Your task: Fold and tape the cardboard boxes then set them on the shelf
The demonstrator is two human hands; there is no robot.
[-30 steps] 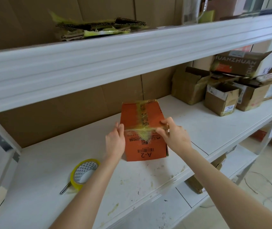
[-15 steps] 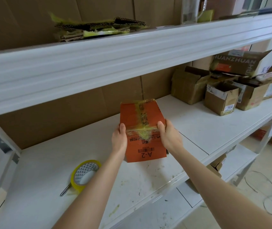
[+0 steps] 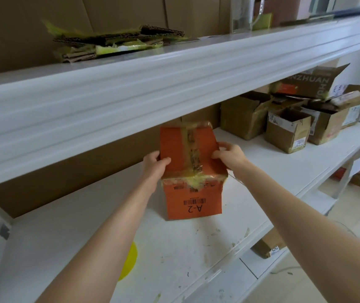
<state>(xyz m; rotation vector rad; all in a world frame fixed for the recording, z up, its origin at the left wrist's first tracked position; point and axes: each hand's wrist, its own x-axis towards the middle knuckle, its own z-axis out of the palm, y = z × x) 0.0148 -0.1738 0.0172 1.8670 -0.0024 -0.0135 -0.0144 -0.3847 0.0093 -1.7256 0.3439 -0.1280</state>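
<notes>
**Orange box** (image 3: pixel 193 200), near face: a black barcode (image 3: pixel 194 201) with "A-2" printed beneath it, both upside down to the viewer. The finer print under the yellowed tape (image 3: pixel 193 182) above them cannot be read.

**Dark printed box** (image 3: pixel 305 84), on top of the stack at right: pale capitals "NZHUAN", the left part of the word hidden behind the upper shelf (image 3: pixel 174 84).

**Brown box** (image 3: pixel 266 243), lower right: white label (image 3: pixel 275 249) reading "4292", tilted.

Labels on the other boxes are too small to read.

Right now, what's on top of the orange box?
Yellowed tape runs along the top seam of the orange box. The left hand and the right hand grip its top edges. The closed flaps hide whatever is inside.
</notes>
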